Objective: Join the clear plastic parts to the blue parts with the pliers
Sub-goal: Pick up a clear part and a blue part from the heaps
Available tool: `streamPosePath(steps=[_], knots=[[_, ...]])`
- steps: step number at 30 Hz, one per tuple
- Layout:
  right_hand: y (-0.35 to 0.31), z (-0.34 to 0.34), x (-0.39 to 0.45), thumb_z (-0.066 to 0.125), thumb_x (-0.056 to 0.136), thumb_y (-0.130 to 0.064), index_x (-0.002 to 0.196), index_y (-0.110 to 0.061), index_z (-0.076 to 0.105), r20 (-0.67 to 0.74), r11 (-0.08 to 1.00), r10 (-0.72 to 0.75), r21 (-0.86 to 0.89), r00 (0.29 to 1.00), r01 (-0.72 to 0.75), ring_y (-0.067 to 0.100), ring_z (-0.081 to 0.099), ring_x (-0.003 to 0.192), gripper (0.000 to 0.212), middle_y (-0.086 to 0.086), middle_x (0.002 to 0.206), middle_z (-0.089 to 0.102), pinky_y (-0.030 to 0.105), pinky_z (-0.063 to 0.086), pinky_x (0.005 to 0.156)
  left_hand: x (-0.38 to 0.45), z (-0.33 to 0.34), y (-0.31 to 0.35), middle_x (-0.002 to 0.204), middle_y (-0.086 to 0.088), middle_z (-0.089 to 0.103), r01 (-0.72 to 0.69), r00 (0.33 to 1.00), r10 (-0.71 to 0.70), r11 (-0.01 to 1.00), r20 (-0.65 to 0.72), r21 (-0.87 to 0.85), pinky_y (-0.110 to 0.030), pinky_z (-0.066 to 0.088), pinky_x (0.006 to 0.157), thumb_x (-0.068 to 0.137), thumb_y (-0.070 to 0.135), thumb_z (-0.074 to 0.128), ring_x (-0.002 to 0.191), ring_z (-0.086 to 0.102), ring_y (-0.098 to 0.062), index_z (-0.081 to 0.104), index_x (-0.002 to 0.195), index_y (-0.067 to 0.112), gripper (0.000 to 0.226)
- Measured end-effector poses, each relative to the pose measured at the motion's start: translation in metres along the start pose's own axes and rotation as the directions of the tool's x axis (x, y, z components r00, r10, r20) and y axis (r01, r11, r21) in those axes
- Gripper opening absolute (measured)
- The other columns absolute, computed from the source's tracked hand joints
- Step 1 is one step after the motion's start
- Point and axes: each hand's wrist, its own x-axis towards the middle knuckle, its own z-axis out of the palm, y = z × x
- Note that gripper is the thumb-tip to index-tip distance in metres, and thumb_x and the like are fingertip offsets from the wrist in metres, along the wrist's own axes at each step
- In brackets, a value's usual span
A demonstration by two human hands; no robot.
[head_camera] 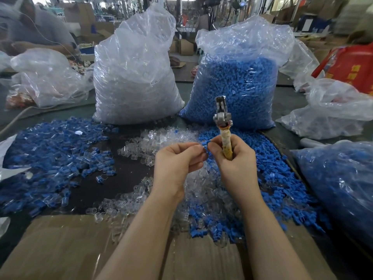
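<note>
Head view, and both hands are up over the bench. The right hand [235, 158] has its fingers wrapped round the taped handle of the pliers [223, 122], tool standing upright with its metal head pointing away, toward the bags; whether the jaws themselves are apart or closed is hard to tell from here. At the same time its thumb and forefinger pinch a small blue part [204, 144]. The left hand [177, 162] meets it fingertip to fingertip — fingers curled in a pinch, presumably on a clear piece, though the piece itself is too transparent to make out.

So this looks like the fit-up stage for one pair, with the squeeze from the pliers not yet made.

How far along? To the left lies a broad heap of joined pieces [52, 158], blue with clear shells on them — a fair amount done. But plenty remains: loose clear parts [161, 138] are scattered in the middle, loose blue parts [268, 178] are piled on the right, and behind stand a full bag of clear parts [135, 77] and a full bag of blue parts [236, 87]. By the look of it, a long way to go.
</note>
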Motion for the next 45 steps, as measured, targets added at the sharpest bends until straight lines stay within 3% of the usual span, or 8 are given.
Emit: streamPosePath(steps=[8, 15, 23, 27, 31, 35, 39, 45], knots=[[0.002, 0.006, -0.002, 0.068, 0.092, -0.023, 0.085, -0.017, 0.063, -0.059, 0.998, -0.008, -0.063, 0.998, 0.005, 0.022, 0.056, 0.065, 0.011, 0.002, 0.072, 0.062, 0.035, 0.049, 0.059, -0.004, 0.008, 0.000, 0.079, -0.009, 0.076, -0.051, 0.998, 0.051, 0.999, -0.028, -0.004, -0.020, 0.057, 0.067, 0.082, 0.001, 0.073, 0.075, 0.074, -0.015, 0.072, 0.080, 0.007, 0.006], [0.000, 0.008, -0.002, 0.067, 0.093, -0.022, 0.084, -0.019, 0.063, -0.047, 0.998, 0.016, -0.055, 0.999, -0.018, 0.018, 0.053, 0.061, 0.009, 0.002, 0.072, 0.062, 0.030, 0.047, 0.056, -0.005, 0.006, -0.002, 0.074, -0.001, 0.075, -0.283, 0.953, 0.302, 0.922, -0.035, 0.265, -0.017, 0.055, 0.064, 0.081, 0.003, 0.076, 0.074, 0.073, -0.013, 0.074, 0.079, 0.013, 0.010], [0.001, 0.006, -0.001, 0.065, 0.093, -0.018, 0.086, -0.015, 0.064, -0.013, 0.992, -0.001, -0.128, 1.000, -0.001, 0.003, 0.044, 0.055, 0.007, -0.008, 0.061, 0.055, 0.023, 0.038, 0.052, -0.001, 0.004, -0.008, 0.070, 0.008, 0.073, -0.349, 0.911, 0.410, 0.822, -0.042, 0.450, -0.025, 0.060, 0.068, 0.079, 0.011, 0.080, 0.070, 0.071, -0.009, 0.071, 0.071, 0.024, 0.018], [0.001, 0.006, 0.000, 0.064, 0.094, -0.020, 0.086, -0.014, 0.063, 0.031, 0.990, 0.005, -0.143, 0.999, 0.000, 0.004, 0.041, 0.052, 0.010, -0.015, 0.058, 0.051, 0.017, 0.034, 0.049, 0.000, 0.003, -0.007, 0.068, 0.010, 0.072, -0.367, 0.899, 0.435, 0.803, -0.042, 0.469, -0.016, 0.055, 0.063, 0.081, 0.014, 0.079, 0.067, 0.070, -0.005, 0.070, 0.070, 0.024, 0.017], [-0.003, 0.003, 0.001, 0.063, 0.094, -0.019, 0.092, -0.017, 0.065, 0.113, 0.991, 0.035, -0.136, 0.993, -0.020, 0.008, 0.046, 0.054, 0.004, -0.005, 0.067, 0.059, 0.022, 0.041, 0.051, 0.004, -0.001, -0.006, 0.071, 0.003, 0.073, -0.334, 0.912, 0.404, 0.832, -0.071, 0.443, -0.023, 0.058, 0.068, 0.085, 0.010, 0.075, 0.069, 0.071, -0.010, 0.070, 0.076, 0.016, 0.012], [0.000, -0.011, 0.005, 0.064, 0.091, -0.014, 0.091, -0.021, 0.063, 0.245, 0.983, 0.136, -0.156, 0.960, -0.099, -0.003, 0.053, 0.059, 0.007, -0.014, 0.069, 0.063, 0.010, 0.043, 0.054, 0.006, -0.003, -0.004, 0.072, -0.001, 0.074, -0.311, 0.933, 0.351, 0.898, -0.078, 0.312, -0.016, 0.054, 0.064, 0.089, 0.007, 0.070, 0.069, 0.071, -0.010, 0.067, 0.082, 0.011, 0.008], [0.003, -0.024, 0.006, 0.065, 0.091, -0.016, 0.094, -0.020, 0.064, 0.342, 0.959, 0.227, -0.244, 0.912, -0.147, 0.004, 0.055, 0.067, 0.005, -0.001, 0.080, 0.063, 0.015, 0.045, 0.059, 0.007, -0.006, -0.003, 0.071, 0.001, 0.072, -0.323, 0.935, 0.348, 0.914, -0.068, 0.244, -0.015, 0.052, 0.065, 0.091, 0.006, 0.066, 0.068, 0.069, -0.008, 0.067, 0.084, 0.010, 0.008], [0.002, -0.027, 0.005, 0.066, 0.090, -0.018, 0.097, -0.019, 0.062, 0.413, 0.941, 0.271, -0.303, 0.870, -0.149, 0.034, 0.061, 0.082, 0.008, 0.013, 0.092, 0.064, 0.047, 0.053, 0.077, 0.008, -0.007, -0.002, 0.065, 0.004, 0.069, -0.363, 0.918, 0.389, 0.902, -0.075, 0.233, -0.014, 0.051, 0.064, 0.093, 0.003, 0.063, 0.064, 0.066, -0.005, 0.065, 0.084, 0.007, 0.010]])
